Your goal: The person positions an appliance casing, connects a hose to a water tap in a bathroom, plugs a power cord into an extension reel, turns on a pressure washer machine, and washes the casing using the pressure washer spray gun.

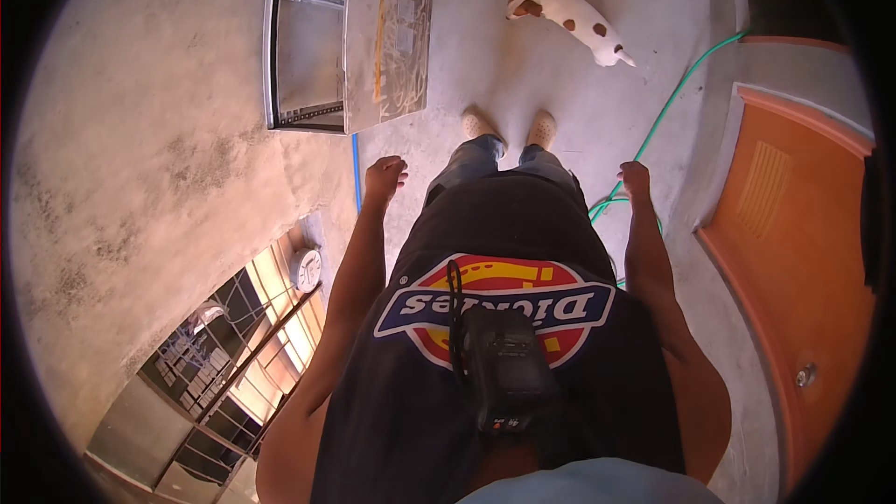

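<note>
1. Pale blue item (597, 483), partly visible at the near edge.
2. Black device (511, 369) with a looped cord, lying against the chest.
3. Black shirt (509, 215), printed with a red, yellow and blue "Dickies" emblem.
4. Left hand (385, 177), held out at the side above the floor (448, 47); fingers curled toward the palm. Nearest item: blue cable (357, 173), running behind the cabinet.
5. Right hand (636, 179), held out opposite; fingers folded in, their tips hidden. Nearest item: green hose (656, 126), coiled near the hand and running to the far right.
6. Open-sided cabinet (397, 51), pale, scuffed, yellow-streaked; far left, beyond the left hand.
7. Dog (574, 19), white with brown patches; far side, beyond the shoes (541, 129).
8. Orange door (784, 196), right.
9. Round white dial (306, 271), left, beside a barred window (219, 345).
</note>
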`<move>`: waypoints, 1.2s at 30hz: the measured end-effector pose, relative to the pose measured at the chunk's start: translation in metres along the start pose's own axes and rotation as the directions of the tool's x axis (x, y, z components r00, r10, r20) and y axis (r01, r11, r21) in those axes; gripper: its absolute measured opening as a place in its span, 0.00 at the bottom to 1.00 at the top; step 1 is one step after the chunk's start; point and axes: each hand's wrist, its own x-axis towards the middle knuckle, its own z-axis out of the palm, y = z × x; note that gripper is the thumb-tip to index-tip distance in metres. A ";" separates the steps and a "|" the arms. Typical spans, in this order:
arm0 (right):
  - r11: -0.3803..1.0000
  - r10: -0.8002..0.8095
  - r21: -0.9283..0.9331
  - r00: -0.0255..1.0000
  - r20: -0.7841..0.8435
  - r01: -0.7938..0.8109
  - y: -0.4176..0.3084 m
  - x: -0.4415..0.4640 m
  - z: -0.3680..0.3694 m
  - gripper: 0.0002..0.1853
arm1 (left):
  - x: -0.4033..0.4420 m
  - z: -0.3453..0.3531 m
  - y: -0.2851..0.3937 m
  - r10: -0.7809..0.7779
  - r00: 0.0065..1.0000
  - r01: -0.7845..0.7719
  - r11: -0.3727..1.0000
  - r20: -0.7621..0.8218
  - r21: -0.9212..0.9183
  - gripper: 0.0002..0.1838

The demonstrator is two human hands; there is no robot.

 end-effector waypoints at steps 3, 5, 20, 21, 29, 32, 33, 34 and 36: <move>0.995 0.080 -0.060 0.992 0.093 -0.075 -0.043 0.013 -0.041 0.13 | -0.017 0.000 -0.009 -0.060 0.997 0.053 0.991 -0.050 -0.122 0.15; 0.897 0.433 0.061 0.897 0.089 -0.438 -0.064 0.026 -0.059 0.19 | -0.020 0.000 -0.021 -0.095 0.986 0.110 0.988 -0.134 0.112 0.16; 0.731 0.509 0.444 0.848 0.150 -0.517 -0.101 0.024 -0.087 0.24 | 0.031 -0.001 -0.047 -0.001 0.969 0.060 0.971 -0.246 0.232 0.27; 0.738 0.507 0.436 0.850 0.147 -0.515 -0.104 0.024 -0.087 0.24 | 0.037 -0.002 -0.044 -0.030 0.961 0.083 0.979 -0.275 0.185 0.29; 0.777 0.495 0.369 0.857 0.142 -0.510 -0.127 0.023 -0.081 0.25 | 0.056 -0.022 -0.028 -0.369 0.929 0.367 0.915 0.021 -0.167 0.49; 0.834 0.462 0.281 0.880 0.112 -0.474 -0.141 0.026 -0.088 0.21 | 0.061 -0.019 -0.032 -0.353 0.929 0.368 0.908 0.109 -0.202 0.51; 0.868 0.431 0.215 0.894 0.122 -0.448 -0.143 0.025 -0.091 0.17 | 0.061 -0.017 -0.036 -0.333 0.934 0.356 0.907 0.132 -0.226 0.51; 0.946 0.303 0.089 0.949 0.090 -0.310 -0.129 0.025 -0.079 0.13 | 0.064 -0.015 -0.039 -0.306 0.938 0.339 0.909 0.163 -0.242 0.52; 0.983 0.161 -0.104 0.984 0.077 -0.152 -0.102 0.023 -0.056 0.12 | 0.069 -0.008 -0.043 -0.330 0.922 0.375 0.889 0.202 -0.263 0.51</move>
